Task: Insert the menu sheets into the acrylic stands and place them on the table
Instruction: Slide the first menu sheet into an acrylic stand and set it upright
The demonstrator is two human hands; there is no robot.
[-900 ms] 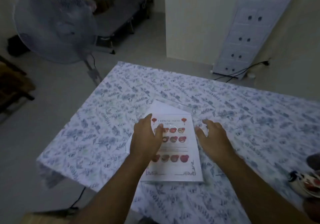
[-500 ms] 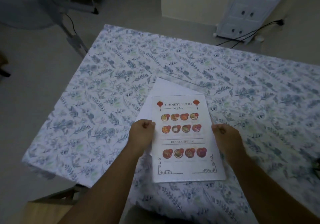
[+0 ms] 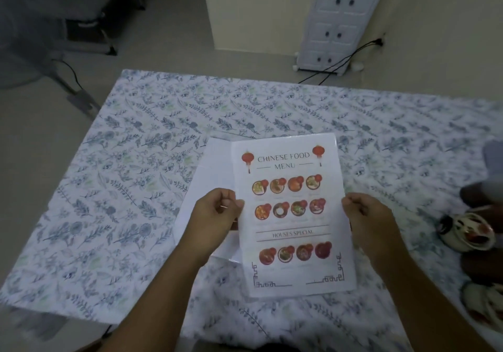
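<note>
Menu sheet (image 3: 292,213), printed side up, is held above the table (image 3: 114,215), whose floral cloth covers the whole top. Its long axis runs away from the person and toward the far table edge, with only a slight lean to the right. The title "CHINESE FOOD MENU" sits at the far end, the bordered corner ornaments at the near end, so the sheet reads upright for the person. A glossy sheen shows along its top edge, but whether it sits inside a clear sleeve cannot be told.

The left hand (image 3: 217,213) pinches the sheet's left long edge about midway down, thumb on top and fingers curled under. The right hand (image 3: 366,214) grasps the opposite long edge at the same height, fingers folded closed on the margin.

Left of the menu sheet, and partly under it, lies a plain white sheet (image 3: 206,188) on the cloth, angled off to the left. Well to the right of the menu sheet, by the table's right side, some blurred red and white items (image 3: 465,233) rest; what they are cannot be told.
</note>
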